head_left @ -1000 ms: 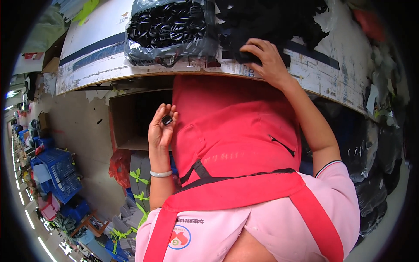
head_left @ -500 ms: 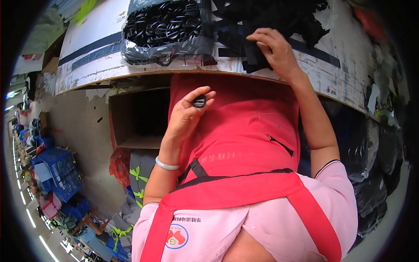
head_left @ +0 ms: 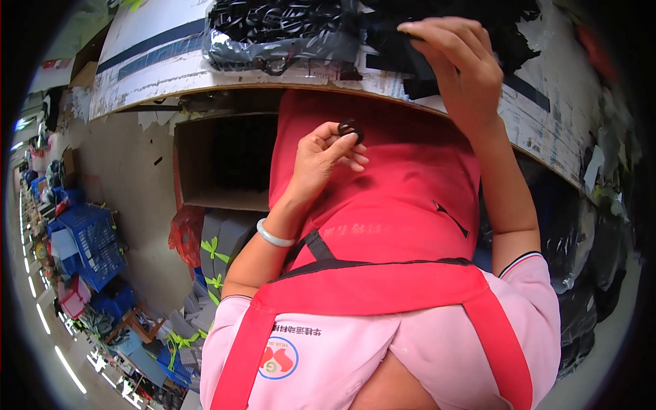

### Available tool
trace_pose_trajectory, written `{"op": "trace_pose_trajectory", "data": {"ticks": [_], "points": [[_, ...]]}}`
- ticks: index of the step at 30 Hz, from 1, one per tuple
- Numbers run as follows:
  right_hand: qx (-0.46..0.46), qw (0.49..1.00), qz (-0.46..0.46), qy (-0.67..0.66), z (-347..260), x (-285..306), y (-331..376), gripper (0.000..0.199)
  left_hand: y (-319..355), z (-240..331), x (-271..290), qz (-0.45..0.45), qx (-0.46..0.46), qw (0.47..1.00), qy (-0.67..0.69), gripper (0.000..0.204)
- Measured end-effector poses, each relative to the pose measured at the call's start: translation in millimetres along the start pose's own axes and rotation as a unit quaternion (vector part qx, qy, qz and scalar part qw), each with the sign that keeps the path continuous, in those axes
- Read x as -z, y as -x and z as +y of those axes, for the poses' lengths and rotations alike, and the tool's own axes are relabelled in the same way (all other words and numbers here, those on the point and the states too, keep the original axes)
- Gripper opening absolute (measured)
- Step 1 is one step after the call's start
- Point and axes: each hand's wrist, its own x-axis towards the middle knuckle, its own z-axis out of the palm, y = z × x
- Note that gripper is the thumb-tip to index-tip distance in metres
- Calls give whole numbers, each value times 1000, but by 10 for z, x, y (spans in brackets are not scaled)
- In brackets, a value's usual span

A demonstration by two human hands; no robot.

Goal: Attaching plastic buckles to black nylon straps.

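Note:
My left hand (head_left: 326,156) holds a small black ring-shaped part (head_left: 350,128) between thumb and fingertips, just below the table edge and in front of my red apron (head_left: 389,205). A white bangle sits on that wrist. Up on the white table (head_left: 157,61), my right hand (head_left: 459,61) rests with its fingers pressed on a black strap piece (head_left: 410,65). Left of it lies a clear plastic bag of black parts (head_left: 280,31).
An open brown cardboard box (head_left: 219,160) stands under the table at the left. Blue plastic crates (head_left: 92,242) and bundled grey stacks tied with green bands (head_left: 212,253) sit on the floor. Dark bags (head_left: 581,246) pile at the right.
My left hand rose with the small black part from beside the box up to the table edge. My right hand shifted slightly on the black strap.

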Motion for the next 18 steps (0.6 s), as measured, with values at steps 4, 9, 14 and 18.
{"op": "trace_pose_trajectory", "data": {"ticks": [4,9,14,18], "points": [[-398,840,-196,-312,-654,34,170,16,7,-14,-6,12,-16,999,-25,18],[-584,607,-295,-451,-893,-111,583,19,-14,-26,-2,37,-93,986,-131,17],[-656,502,-254,-503,-903,-209,753,18,14,-84,-34,68,-116,979,-153,15],[-673,483,-183,-529,-938,-234,747,18,-14,-81,4,84,-271,882,-377,18]]}}
